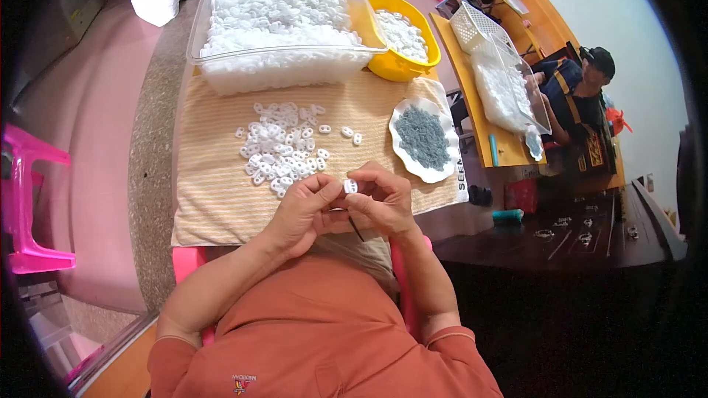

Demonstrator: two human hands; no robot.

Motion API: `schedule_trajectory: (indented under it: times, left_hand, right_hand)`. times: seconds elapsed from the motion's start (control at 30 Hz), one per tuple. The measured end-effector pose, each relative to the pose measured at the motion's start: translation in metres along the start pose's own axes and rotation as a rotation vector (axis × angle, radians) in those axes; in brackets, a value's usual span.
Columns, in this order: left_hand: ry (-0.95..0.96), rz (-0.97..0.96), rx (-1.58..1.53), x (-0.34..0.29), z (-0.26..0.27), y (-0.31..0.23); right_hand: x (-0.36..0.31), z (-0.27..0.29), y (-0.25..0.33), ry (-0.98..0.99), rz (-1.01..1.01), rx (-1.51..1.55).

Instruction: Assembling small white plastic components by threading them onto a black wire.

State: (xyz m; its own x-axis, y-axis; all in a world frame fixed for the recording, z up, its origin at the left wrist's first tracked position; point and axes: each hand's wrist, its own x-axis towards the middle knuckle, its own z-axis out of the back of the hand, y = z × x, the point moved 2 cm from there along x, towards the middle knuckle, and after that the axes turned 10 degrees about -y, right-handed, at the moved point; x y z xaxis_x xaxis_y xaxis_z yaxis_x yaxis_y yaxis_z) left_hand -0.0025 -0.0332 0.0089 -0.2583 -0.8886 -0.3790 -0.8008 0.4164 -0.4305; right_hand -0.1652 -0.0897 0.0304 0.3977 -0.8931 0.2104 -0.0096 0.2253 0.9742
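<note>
A small white two-holed plastic piece [350, 186] is pinched between the fingertips of both hands, above the table's near edge. My left hand [304, 205] grips it from the left, thumb bent toward it. From the other side, my right hand [385, 200] has its thumb and forefinger closed on it. A thin dark stick [356, 229] slants down below the right fingers; its upper end is hidden. Just beyond my left hand lies a loose pile of similar white pieces [279, 144]. Right of it stands a white scalloped plate [400, 158] heaped with small grey bits [424, 138].
A clear bin [287, 51] full of white pieces stands at the back of the striped cloth [210, 177]. Beside it is a yellow basin [398, 70] with more. A person [575, 92] sits at another table on the right. A pink stool [37, 199] stands left.
</note>
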Motion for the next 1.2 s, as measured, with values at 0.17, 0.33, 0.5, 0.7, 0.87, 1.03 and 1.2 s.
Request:
schedule_trajectory:
  times: [0.17,0.33,0.5,0.7,0.87,1.03,1.2]
  left_hand:
    - [-0.052,-0.011,0.048,0.000,0.000,0.000]
    - [-0.081,0.005,0.074,0.000,0.001,0.000]
    - [-0.099,0.024,0.101,-0.001,-0.001,-0.002]
    - [-0.113,-0.002,0.125,0.000,-0.001,0.002]
    - [-0.121,0.018,0.154,-0.005,-0.002,-0.001]
    - [-0.126,0.002,0.142,0.000,0.000,0.002]
    - [-0.126,0.000,0.131,-0.003,0.001,-0.004]
  right_hand:
    - [0.002,0.003,0.010,-0.108,-0.015,-0.005]
    - [0.009,0.013,0.025,-0.297,0.065,-0.188]
    - [0.019,0.030,0.052,-0.482,0.302,-0.341]
    - [0.041,0.050,0.093,-0.783,0.667,-0.671]
    - [0.088,0.055,0.108,-0.822,0.684,-0.379]
    - [0.169,0.094,0.075,-0.755,0.518,-0.870]
    - [0.130,0.070,0.052,-0.604,0.329,-0.517]
